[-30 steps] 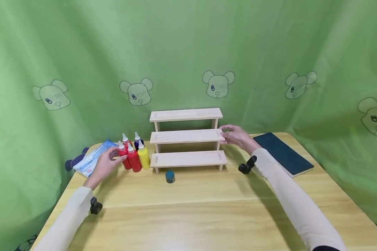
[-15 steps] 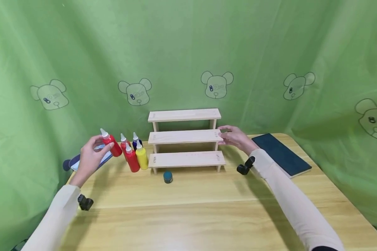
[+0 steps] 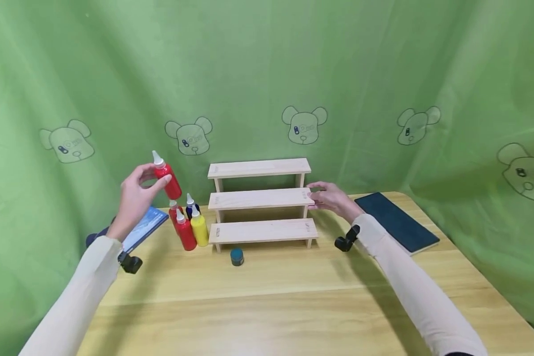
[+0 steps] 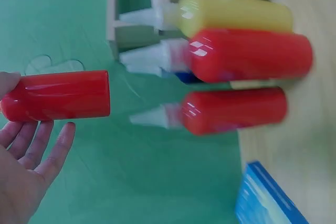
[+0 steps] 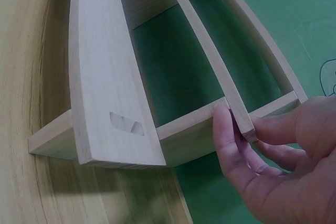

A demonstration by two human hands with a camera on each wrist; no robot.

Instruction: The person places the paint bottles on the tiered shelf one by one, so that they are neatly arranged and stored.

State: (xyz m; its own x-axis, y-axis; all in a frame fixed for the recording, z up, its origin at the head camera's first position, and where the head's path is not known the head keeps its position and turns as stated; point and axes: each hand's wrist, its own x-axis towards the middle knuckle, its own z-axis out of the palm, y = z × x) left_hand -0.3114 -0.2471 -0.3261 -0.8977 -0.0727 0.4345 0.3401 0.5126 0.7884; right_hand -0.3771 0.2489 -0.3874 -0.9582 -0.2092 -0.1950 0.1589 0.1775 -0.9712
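In the head view my left hand [image 3: 135, 198] pinches a red squeeze bottle [image 3: 168, 182] with a white pointed nozzle, raised above the table and slightly tilted. Below it stand two more red bottles [image 3: 186, 234], a yellow bottle [image 3: 200, 229] and a dark blue bottle [image 3: 189, 210], mostly hidden behind them. My right hand [image 3: 331, 200] grips the right end of the middle step of a three-tier wooden stand [image 3: 262, 198]. In the right wrist view, thumb and fingers [image 5: 227, 140] lie on either side of that board's end.
A small jar with a teal lid [image 3: 237, 256] stands before the stand. Behind my left hand lies a blue and white flat packet [image 3: 147, 226]. A dark teal flat book [image 3: 397, 221] lies at the table's right. Green curtain hangs close behind.
My left hand has taken a red bottle from the group, lifting it first to the left, then higher and slightly right. The right hand stays on the stand.
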